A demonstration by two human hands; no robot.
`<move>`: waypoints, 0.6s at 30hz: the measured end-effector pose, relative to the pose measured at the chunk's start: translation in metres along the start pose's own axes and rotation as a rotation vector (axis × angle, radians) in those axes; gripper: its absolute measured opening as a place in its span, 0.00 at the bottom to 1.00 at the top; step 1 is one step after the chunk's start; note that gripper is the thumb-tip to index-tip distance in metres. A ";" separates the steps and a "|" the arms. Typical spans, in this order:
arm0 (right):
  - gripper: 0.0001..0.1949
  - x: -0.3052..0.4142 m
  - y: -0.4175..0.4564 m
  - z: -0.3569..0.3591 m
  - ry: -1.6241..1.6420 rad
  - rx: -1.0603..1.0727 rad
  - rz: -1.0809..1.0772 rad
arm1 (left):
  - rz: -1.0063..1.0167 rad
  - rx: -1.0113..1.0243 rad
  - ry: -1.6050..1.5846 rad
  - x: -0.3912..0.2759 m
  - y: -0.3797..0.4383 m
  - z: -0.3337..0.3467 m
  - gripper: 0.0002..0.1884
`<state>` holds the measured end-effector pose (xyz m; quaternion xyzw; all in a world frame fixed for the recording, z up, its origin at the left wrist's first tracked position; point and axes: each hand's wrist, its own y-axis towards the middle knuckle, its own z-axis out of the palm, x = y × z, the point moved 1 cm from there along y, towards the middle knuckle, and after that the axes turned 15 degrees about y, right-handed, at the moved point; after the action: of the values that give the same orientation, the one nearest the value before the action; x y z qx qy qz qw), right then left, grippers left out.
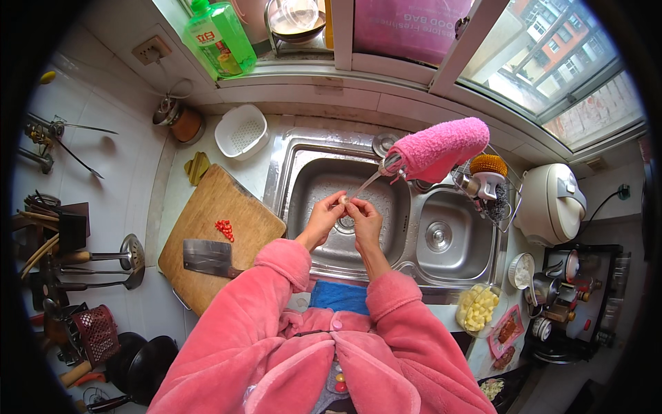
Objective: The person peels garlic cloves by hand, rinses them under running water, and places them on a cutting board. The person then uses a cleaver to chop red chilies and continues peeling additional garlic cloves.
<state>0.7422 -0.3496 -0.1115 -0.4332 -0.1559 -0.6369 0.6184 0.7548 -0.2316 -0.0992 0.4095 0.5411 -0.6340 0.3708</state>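
Observation:
Over the larger basin of the steel sink (305, 178), my left hand (325, 217) and my right hand (366, 223) meet at the fingertips. Between them they pinch a small pale piece of food (344, 200), perhaps a garlic clove; its kind is not certain. A thin stream of water (366, 185) runs onto it from the faucet (389, 164), which has a pink cloth (442, 145) draped along it. The basin's round drain lies below my hands, partly hidden by them.
To the left, a wooden cutting board (207, 207) carries a cleaver (208, 257) and chopped red chili (225, 230). A white colander (242, 131) stands behind it. At right are the smaller basin (455, 259), a wire rack (509, 204), a rice cooker (549, 204) and a container of diced potato (478, 308).

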 end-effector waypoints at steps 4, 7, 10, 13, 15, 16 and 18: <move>0.07 0.004 0.000 0.001 -0.058 0.033 -0.063 | -0.074 0.063 -0.171 -0.001 0.003 -0.002 0.22; 0.07 0.004 -0.001 0.003 -0.151 0.066 -0.146 | -0.163 0.088 -0.267 -0.012 -0.001 -0.004 0.22; 0.07 0.002 -0.002 0.007 -0.199 0.082 -0.177 | -0.180 0.098 -0.329 -0.018 -0.002 -0.005 0.21; 0.09 0.003 -0.002 0.010 -0.123 0.078 -0.168 | -0.153 0.114 -0.369 -0.018 -0.001 -0.004 0.19; 0.10 0.003 -0.003 0.010 -0.132 0.063 -0.212 | -0.147 0.119 -0.398 -0.018 0.001 -0.001 0.16; 0.11 0.002 -0.002 0.010 -0.179 0.055 -0.252 | -0.148 0.119 -0.415 -0.018 0.002 0.001 0.15; 0.13 0.002 0.001 0.014 -0.274 0.037 -0.335 | -0.160 0.116 -0.459 -0.016 0.004 0.003 0.12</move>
<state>0.7489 -0.3406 -0.1022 -0.4722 -0.3199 -0.6629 0.4850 0.7644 -0.2346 -0.0858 0.2314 0.4363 -0.7678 0.4083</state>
